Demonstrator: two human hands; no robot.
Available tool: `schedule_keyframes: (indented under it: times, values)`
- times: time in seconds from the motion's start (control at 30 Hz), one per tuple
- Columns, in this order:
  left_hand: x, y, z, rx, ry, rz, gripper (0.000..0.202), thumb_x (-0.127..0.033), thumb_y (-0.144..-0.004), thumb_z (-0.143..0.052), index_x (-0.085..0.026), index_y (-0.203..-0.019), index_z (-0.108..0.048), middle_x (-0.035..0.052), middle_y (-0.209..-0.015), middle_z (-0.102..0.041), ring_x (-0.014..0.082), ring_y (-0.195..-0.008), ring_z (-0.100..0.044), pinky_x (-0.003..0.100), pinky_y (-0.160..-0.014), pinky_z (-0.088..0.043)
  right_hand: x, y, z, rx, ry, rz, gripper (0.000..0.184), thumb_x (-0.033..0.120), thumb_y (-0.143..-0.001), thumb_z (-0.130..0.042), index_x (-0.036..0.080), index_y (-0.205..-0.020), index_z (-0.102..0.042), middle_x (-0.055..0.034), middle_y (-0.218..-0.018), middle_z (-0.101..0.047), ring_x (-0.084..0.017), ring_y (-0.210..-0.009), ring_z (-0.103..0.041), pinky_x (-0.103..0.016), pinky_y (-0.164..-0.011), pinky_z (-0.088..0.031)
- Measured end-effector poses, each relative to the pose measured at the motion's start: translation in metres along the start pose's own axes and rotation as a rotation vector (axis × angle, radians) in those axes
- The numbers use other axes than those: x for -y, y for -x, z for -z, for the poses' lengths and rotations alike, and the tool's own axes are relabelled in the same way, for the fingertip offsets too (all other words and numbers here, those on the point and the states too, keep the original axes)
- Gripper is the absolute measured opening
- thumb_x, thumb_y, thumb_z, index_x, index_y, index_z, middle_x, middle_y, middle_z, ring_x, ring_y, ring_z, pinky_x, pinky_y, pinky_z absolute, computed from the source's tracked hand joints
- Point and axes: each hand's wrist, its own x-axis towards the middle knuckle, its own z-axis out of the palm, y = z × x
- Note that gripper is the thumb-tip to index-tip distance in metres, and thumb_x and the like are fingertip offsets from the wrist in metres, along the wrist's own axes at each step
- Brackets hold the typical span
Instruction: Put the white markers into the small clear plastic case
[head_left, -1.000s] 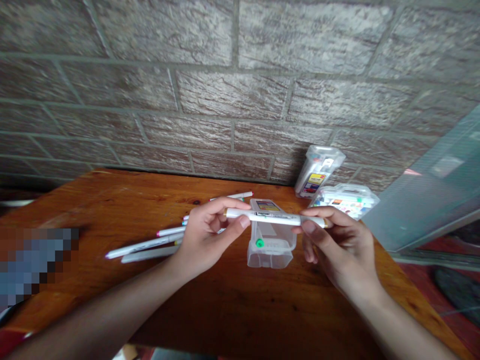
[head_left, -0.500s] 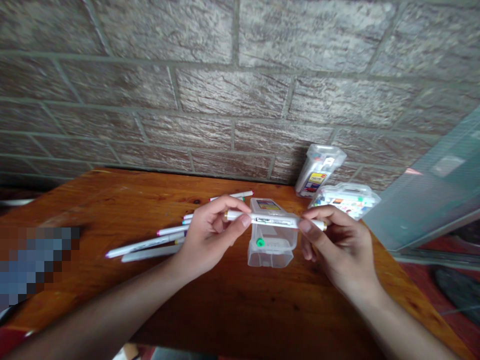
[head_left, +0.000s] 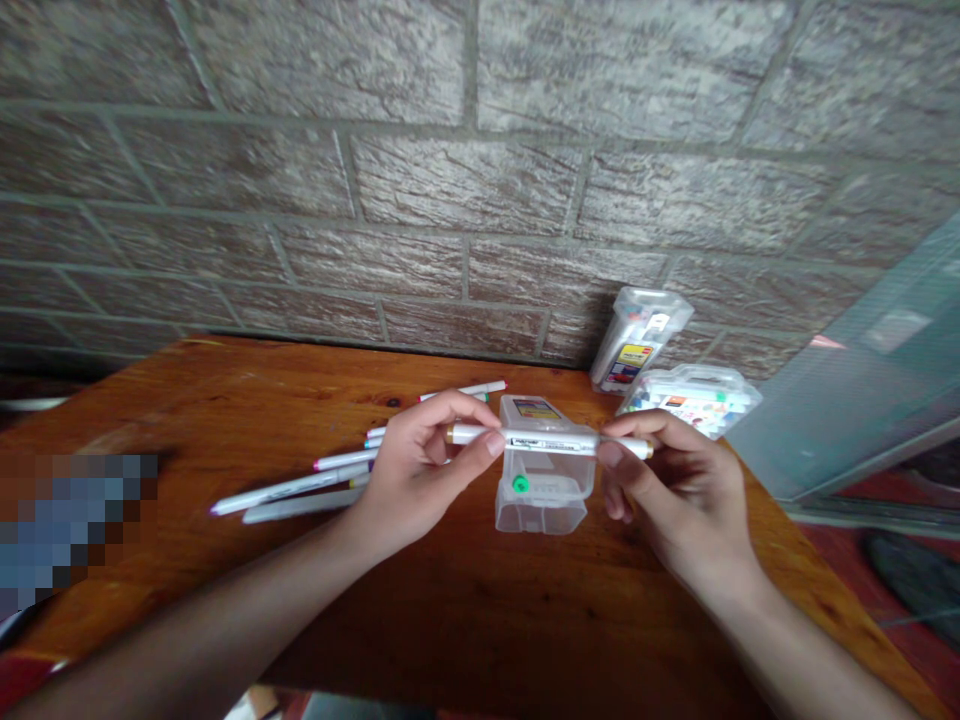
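A white marker (head_left: 553, 442) with yellowish-brown ends is held level between my two hands. My left hand (head_left: 424, 470) pinches its left part between thumb and fingers, while my right hand (head_left: 671, 485) grips the right end the same way. Behind and below the marker an open clear plastic case (head_left: 544, 515) stands on the table, with one green-ended marker (head_left: 520, 484) in it. To the left of the case, partly hidden by my left hand, lie several loose white markers (head_left: 292, 487) with coloured ends.
At the back right, a clear case with a yellow label (head_left: 634, 345) stands upright against the brick wall (head_left: 420, 180). Beside it sits another clear case (head_left: 690, 400) with a handle. The wooden table (head_left: 480, 620) has its right edge near a glass panel (head_left: 847, 390). A blurred-out patch (head_left: 67, 530) is at left.
Hardly anything differs. The marker has turned very slightly in my fingers, and both hands stay in place.
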Motion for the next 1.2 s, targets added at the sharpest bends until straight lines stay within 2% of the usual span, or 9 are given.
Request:
schedule_keyframes:
  times: [0.13, 0.27, 0.47, 0.6, 0.77, 0.97, 1.2]
  values:
    - [0.0019, 0.0022, 0.0032, 0.017, 0.011, 0.081, 0.016, -0.035, -0.098, -0.073, -0.019, -0.099, -0.073, -0.0046, -0.058, -0.057, 0.0093, -0.049, -0.051, 0.022, -0.048, -0.037, -0.0012, 0.0001, 0.0014, 0.017, -0.020, 0.004, 0.004, 0.025, -0.095, -0.079, 0.022, -0.096, -0.076, 0.0051, -0.054, -0.064, -0.006, -0.039, -0.055, -0.013, -0.038, -0.042]
    - [0.0034, 0.0020, 0.0042, 0.023, -0.003, 0.095, 0.020, -0.039, -0.098, -0.073, -0.019, -0.103, -0.075, -0.0041, -0.055, -0.057, 0.0098, -0.047, -0.051, 0.023, -0.047, -0.036, -0.0030, -0.0002, 0.0018, 0.009, 0.000, -0.005, 0.006, 0.026, -0.094, -0.080, 0.023, -0.099, -0.078, 0.0047, -0.054, -0.065, -0.007, -0.038, -0.055, -0.014, -0.038, -0.042]
    - [0.0008, -0.0003, 0.0006, -0.006, -0.001, 0.016, 0.009, -0.027, -0.092, -0.079, -0.019, -0.098, -0.079, -0.0027, -0.063, -0.066, 0.0078, -0.048, -0.052, 0.022, -0.048, -0.039, -0.0018, 0.0009, 0.0010, -0.012, 0.023, -0.004, 0.012, 0.025, -0.088, -0.085, 0.021, -0.096, -0.078, 0.0040, -0.053, -0.065, -0.009, -0.037, -0.055, -0.017, -0.036, -0.043]
    - [-0.0018, -0.0009, -0.0015, -0.029, 0.002, -0.006, 0.005, -0.022, -0.090, -0.081, -0.020, -0.094, -0.080, -0.0019, -0.066, -0.070, 0.0087, -0.051, -0.055, 0.022, -0.050, -0.044, -0.0007, 0.0012, 0.0010, -0.019, 0.016, -0.037, 0.012, 0.029, -0.090, -0.083, 0.020, -0.095, -0.077, 0.0037, -0.051, -0.063, -0.009, -0.036, -0.055, -0.017, -0.036, -0.042]
    - [-0.0038, -0.0021, -0.0028, -0.050, -0.002, -0.018, 0.006, -0.021, -0.087, -0.083, -0.019, -0.092, -0.081, 0.0004, -0.068, -0.072, 0.0133, -0.062, -0.065, 0.023, -0.053, -0.050, -0.0016, 0.0016, 0.0023, -0.006, 0.008, -0.038, 0.010, 0.029, -0.092, -0.081, 0.021, -0.098, -0.078, 0.0037, -0.051, -0.064, -0.009, -0.037, -0.055, -0.017, -0.036, -0.042]
    - [-0.0034, -0.0037, -0.0034, -0.048, 0.002, -0.027, 0.007, -0.018, -0.085, -0.084, -0.018, -0.090, -0.080, 0.0021, -0.076, -0.077, 0.0112, -0.059, -0.064, 0.021, -0.050, -0.049, -0.0035, 0.0007, 0.0007, -0.015, 0.031, -0.012, 0.013, 0.025, -0.087, -0.086, 0.021, -0.096, -0.078, 0.0038, -0.053, -0.065, -0.009, -0.036, -0.056, -0.017, -0.036, -0.043]
    - [-0.0045, -0.0039, -0.0032, -0.063, -0.022, -0.015, 0.007, -0.019, -0.085, -0.083, -0.018, -0.090, -0.080, 0.0029, -0.078, -0.078, 0.0132, -0.066, -0.068, 0.022, -0.054, -0.051, -0.0009, 0.0015, 0.0012, 0.009, -0.014, -0.021, 0.010, 0.030, -0.093, -0.080, 0.021, -0.099, -0.078, 0.0038, -0.051, -0.063, -0.009, -0.037, -0.055, -0.017, -0.036, -0.043]
